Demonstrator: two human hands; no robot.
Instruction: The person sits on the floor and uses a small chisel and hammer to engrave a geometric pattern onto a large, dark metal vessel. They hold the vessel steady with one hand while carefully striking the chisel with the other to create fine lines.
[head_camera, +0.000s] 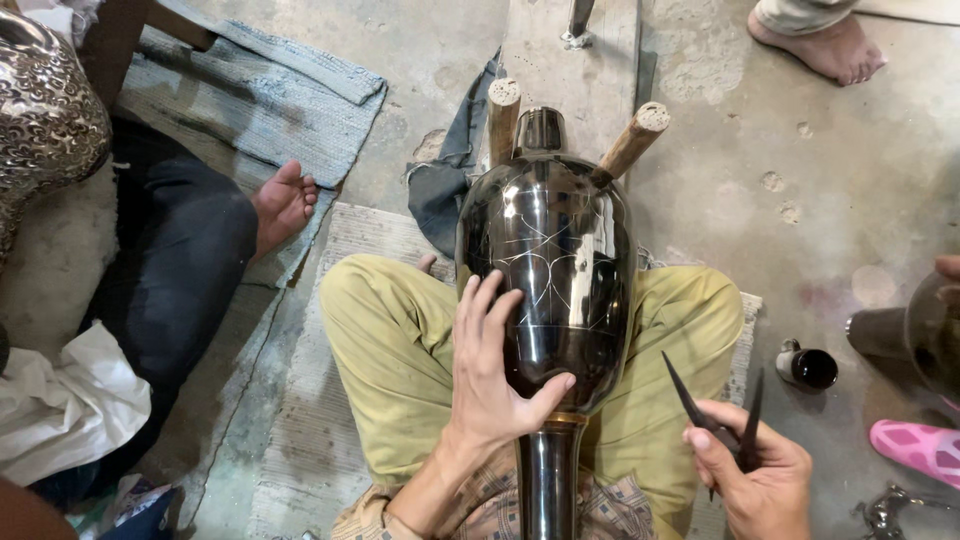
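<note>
Left hand (490, 375) on black vase (550, 270)

Blue rug (262, 95), small black cup (808, 367), pink sandal (917, 447), white cloth (68, 400).

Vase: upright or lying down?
Lying down. The vase rests across the lap, one end propped between two wooden pegs, left hand on it.

Vase (548, 250): glossy black metal, finely scratched with pale lines. Pegs (634, 138): rough bare wood. Floor (820, 200): matt, pitted concrete.
</note>
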